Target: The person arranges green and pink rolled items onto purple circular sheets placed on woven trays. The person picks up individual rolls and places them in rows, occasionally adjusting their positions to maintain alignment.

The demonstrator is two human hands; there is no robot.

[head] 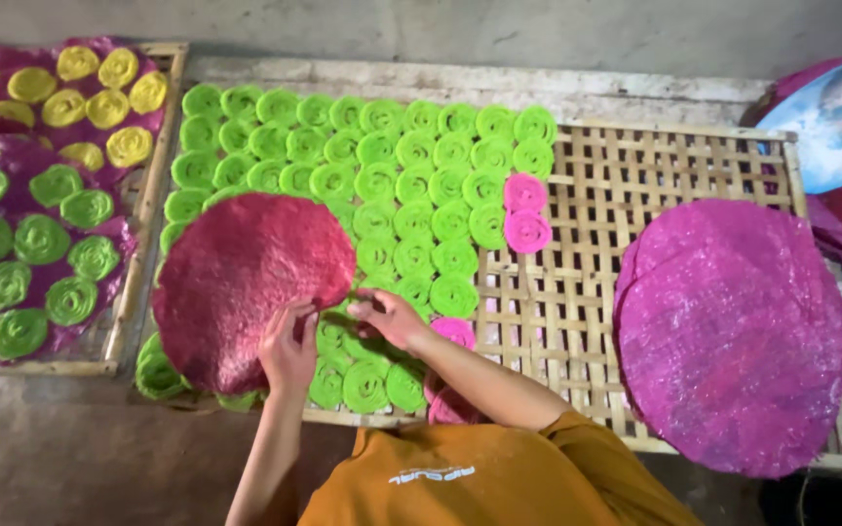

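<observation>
Seemingly, both hands, left (287, 349) and right (387, 317), pinch the red disc (246, 282) edge, wrists bent inward.

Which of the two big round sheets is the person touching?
The darker red sheet on the left, lying over the green spirals; the left hand rests on its edge. The purple sheet lies untouched at right.

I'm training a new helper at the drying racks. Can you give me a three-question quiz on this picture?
1. True or false: the left hand touches the dark pink round sheet.
2. Which coil colour fills most of the bamboo rack? A green B yellow C blue
3. What lies at the rack's right end?

Key: 1 true. 2 A, the green coils. 3 A purple round sheet.
</observation>
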